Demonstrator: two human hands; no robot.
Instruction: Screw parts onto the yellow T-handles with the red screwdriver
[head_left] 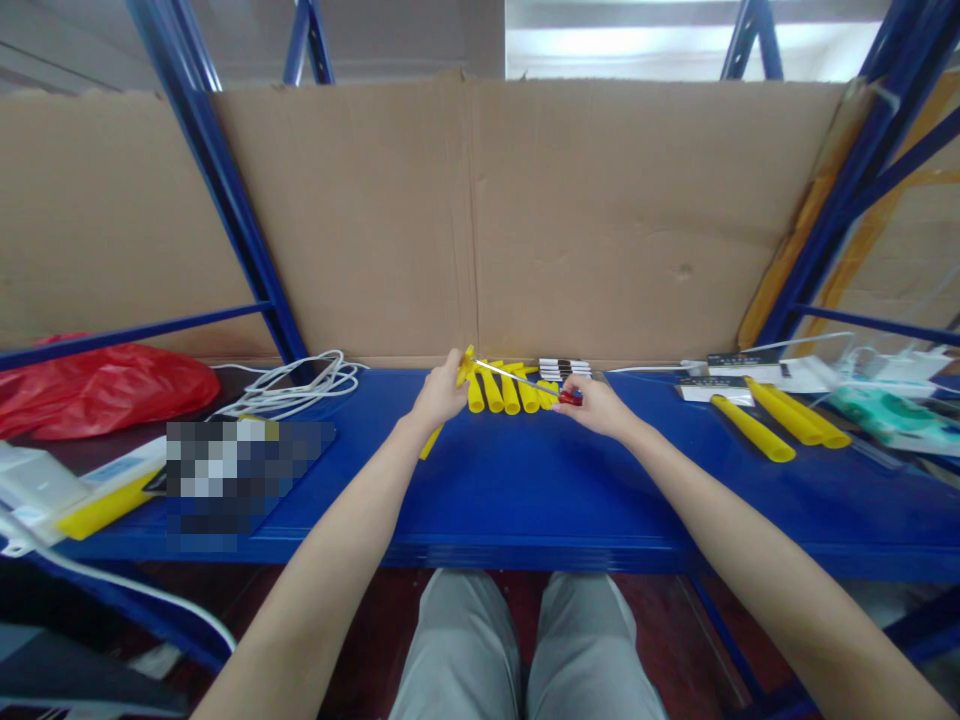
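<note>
My right hand (596, 405) is closed round the red handle of a screwdriver (525, 380), whose long metal shaft points left toward the other hand. My left hand (441, 392) grips a yellow piece (469, 362) at the shaft's tip; whether the tip touches it is too small to tell. Below that hand a yellow strip (430, 443) shows, partly hidden by the wrist. Between my hands, several yellow tubes (511, 396) lie side by side with their round open ends facing me. A small stack of white and black pieces (564, 370) sits behind my right hand.
A blue shelf (525, 500) stands before a cardboard wall (600, 220). At right lie more yellow tubes (754, 430) and a green plastic bag (885, 415). At left are a white cable coil (300, 385), a red bag (112, 390) and a blurred-out dark object (240, 480).
</note>
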